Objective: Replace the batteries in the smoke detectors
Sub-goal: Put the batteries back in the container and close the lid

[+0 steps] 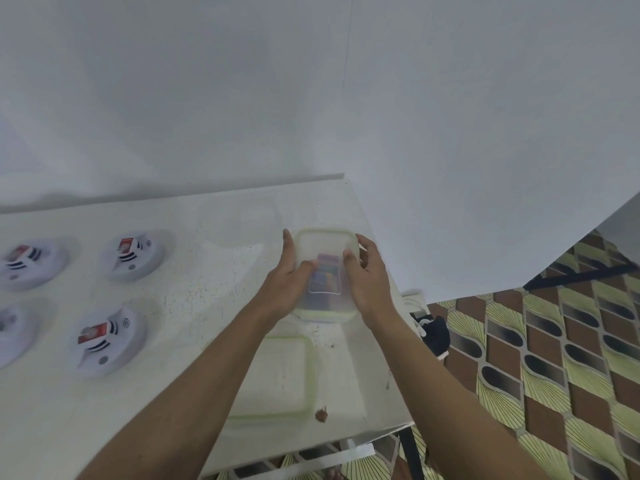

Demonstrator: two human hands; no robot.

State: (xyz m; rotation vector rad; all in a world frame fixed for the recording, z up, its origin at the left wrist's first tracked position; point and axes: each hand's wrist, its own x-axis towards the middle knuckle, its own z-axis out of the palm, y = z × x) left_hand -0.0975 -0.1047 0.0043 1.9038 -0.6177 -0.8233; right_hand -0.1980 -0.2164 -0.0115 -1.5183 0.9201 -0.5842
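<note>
left grip (287, 285), right grip (369, 282) both curled round lidded plastic box (323, 242), thumbs on lid; likely steadying it to reach batteries (327, 270) inside. smoke detectors (133, 256) lie near on worktop (207, 306).

**Single head view, pitched down**

I get one wide-angle camera on the wearer's head, facing forward and down across the table (194, 289) toward the wall (311, 98). It sits close over the left hand (287, 282) and right hand (367, 282) on the container (325, 244), with the floor (554, 358) at right.
</note>
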